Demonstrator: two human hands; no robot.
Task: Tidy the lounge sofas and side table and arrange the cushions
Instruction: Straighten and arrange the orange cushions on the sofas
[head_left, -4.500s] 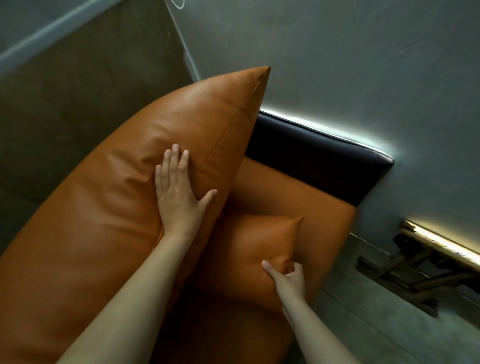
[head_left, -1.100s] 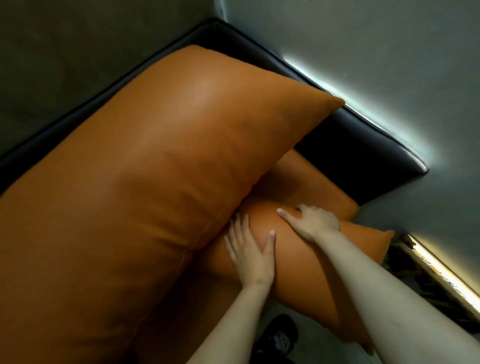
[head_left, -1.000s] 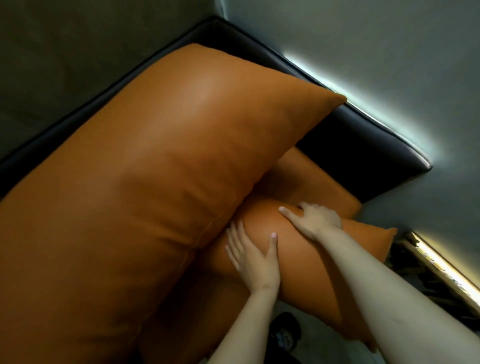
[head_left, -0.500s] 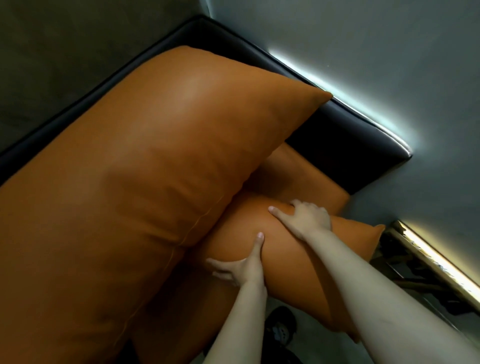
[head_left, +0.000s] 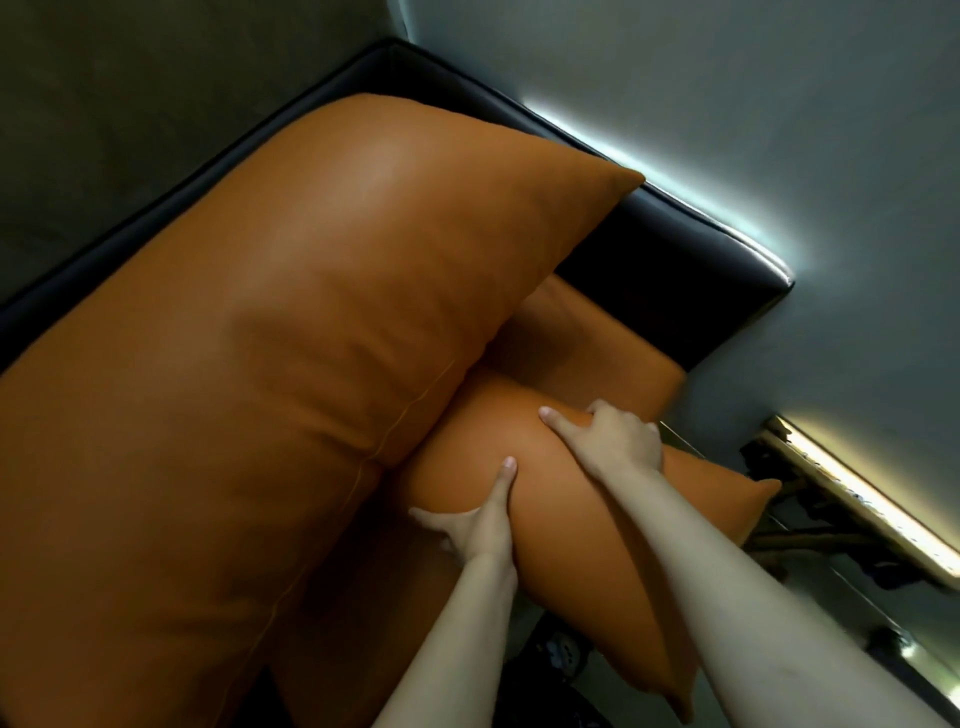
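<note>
Two cushions: the large puffy tan leather back cushion (head_left: 291, 364) lies over the corner of the small tan leather throw cushion (head_left: 582, 561).
Left hand (head_left: 475, 530): clasps the small one's lower edge, thumb up, supporting it.
Right hand (head_left: 608, 441): fingers curled over its top, likely steering it into place.

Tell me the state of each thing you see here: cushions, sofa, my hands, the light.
large cushion, propped against the dark sofa frame, its edge overlapping the smaller one
small cushion, tilted, held by both hands, tucked under the large one's edge
left hand, grips the small cushion's lower side, thumb on its face
right hand, grips its upper edge, fingers curled over
sofa seat, partly covered by the cushions
light strip, lit
</note>
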